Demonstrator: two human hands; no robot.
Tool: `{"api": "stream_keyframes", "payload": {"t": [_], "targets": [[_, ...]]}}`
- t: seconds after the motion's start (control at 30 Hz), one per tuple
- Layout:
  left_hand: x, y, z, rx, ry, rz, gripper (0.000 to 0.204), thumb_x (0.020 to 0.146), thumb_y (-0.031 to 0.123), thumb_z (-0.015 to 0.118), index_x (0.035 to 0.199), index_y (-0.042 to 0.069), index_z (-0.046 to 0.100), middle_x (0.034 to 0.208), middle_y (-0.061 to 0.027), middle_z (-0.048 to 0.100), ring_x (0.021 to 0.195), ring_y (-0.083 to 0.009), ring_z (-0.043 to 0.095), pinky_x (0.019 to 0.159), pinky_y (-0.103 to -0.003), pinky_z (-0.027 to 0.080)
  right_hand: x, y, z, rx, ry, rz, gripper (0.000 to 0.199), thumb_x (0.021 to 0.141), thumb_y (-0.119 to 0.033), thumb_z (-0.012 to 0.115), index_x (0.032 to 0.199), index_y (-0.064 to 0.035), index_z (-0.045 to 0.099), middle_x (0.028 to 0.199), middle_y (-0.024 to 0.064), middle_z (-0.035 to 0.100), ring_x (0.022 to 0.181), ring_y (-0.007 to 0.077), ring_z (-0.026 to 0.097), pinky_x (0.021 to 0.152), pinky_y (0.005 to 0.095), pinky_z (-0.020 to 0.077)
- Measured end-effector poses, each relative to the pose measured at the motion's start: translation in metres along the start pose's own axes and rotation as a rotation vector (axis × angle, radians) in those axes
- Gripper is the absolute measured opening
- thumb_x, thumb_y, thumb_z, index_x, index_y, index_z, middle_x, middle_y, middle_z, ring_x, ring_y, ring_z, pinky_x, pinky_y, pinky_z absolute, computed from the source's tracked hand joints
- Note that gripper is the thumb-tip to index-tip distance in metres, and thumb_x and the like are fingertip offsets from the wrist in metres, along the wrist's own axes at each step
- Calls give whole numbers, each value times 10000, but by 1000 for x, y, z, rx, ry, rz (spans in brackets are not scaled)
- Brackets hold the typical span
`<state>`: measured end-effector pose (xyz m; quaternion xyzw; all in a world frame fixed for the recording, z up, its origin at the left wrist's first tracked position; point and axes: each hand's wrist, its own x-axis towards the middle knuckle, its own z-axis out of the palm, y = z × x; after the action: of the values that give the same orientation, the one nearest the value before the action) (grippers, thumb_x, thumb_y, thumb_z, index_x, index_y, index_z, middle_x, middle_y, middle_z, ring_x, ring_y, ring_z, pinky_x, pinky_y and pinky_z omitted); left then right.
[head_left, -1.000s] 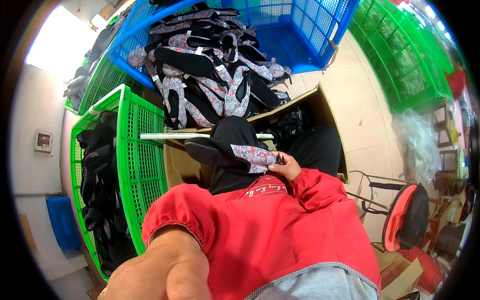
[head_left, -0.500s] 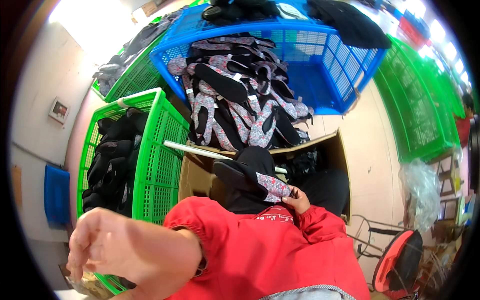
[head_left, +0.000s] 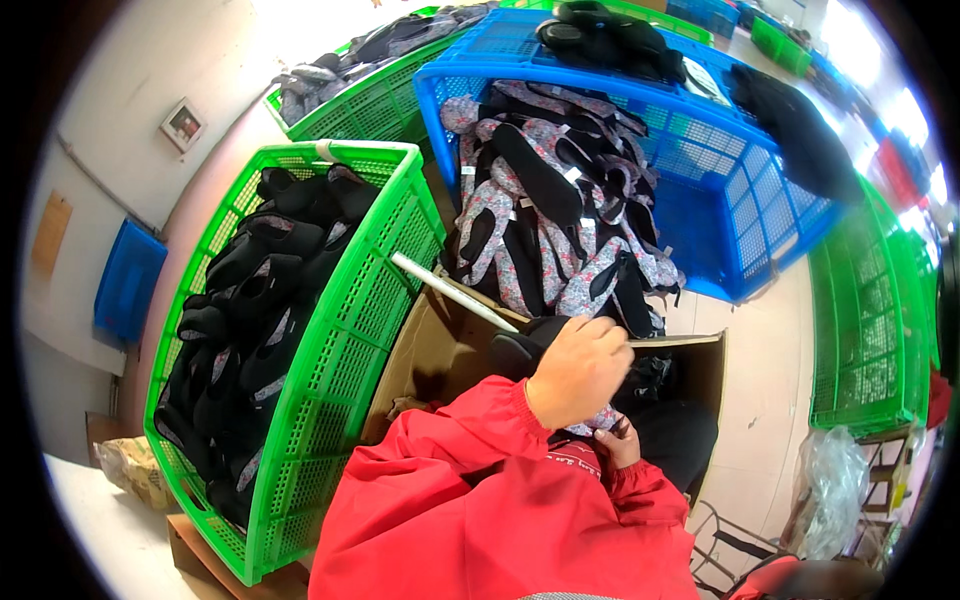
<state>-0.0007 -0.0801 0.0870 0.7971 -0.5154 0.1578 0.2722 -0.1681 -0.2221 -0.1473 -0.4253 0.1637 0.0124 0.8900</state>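
Observation:
A floral fabric slipper (head_left: 598, 420) with a dark sole lies over my lap, mostly covered by my left hand and forearm. My right hand (head_left: 622, 442) pinches its near end, thumb on top. Above the slipper is my left hand (head_left: 580, 370), its fingers curled; whatever they hold, if anything, is hidden. Just beyond, a heap of floral and black slippers (head_left: 540, 190) spills out of a blue crate (head_left: 700, 210) lying on its side.
Black slippers fill a green crate (head_left: 345, 340) at my left. An open cardboard box (head_left: 440, 345) with a white rod (head_left: 455, 292) across its edge stands before me. Another green crate (head_left: 868, 310) and clear plastic (head_left: 835, 490) are at right.
My left hand has swung from the lower left over to the slipper, and its fingers are now curled. My right hand still holds the slipper. The view has turned to the left.

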Motion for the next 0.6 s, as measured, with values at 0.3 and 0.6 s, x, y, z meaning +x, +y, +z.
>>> {"api": "stream_keyframes", "payload": {"t": [0.3, 0.6], "targets": [[-70, -29, 50, 129, -327, -271, 211, 886, 240, 573, 749, 80, 563, 570, -110, 603, 524, -302, 618, 507, -435, 478, 1, -16, 12, -26, 81, 52, 383, 831, -59, 698, 1191, -21, 572, 910, 0, 638, 587, 38, 474, 503, 188, 354], [-78, -40, 64, 117, -319, -312, 218, 897, 263, 563, 773, 83, 570, 578, -117, 601, 540, -314, 620, 522, -448, 483, 5, -10, 10, -25, 173, 80, 380, 828, -112, 700, 1181, -52, 575, 838, -20, 624, 562, 48, 485, 469, 187, 343]]}}
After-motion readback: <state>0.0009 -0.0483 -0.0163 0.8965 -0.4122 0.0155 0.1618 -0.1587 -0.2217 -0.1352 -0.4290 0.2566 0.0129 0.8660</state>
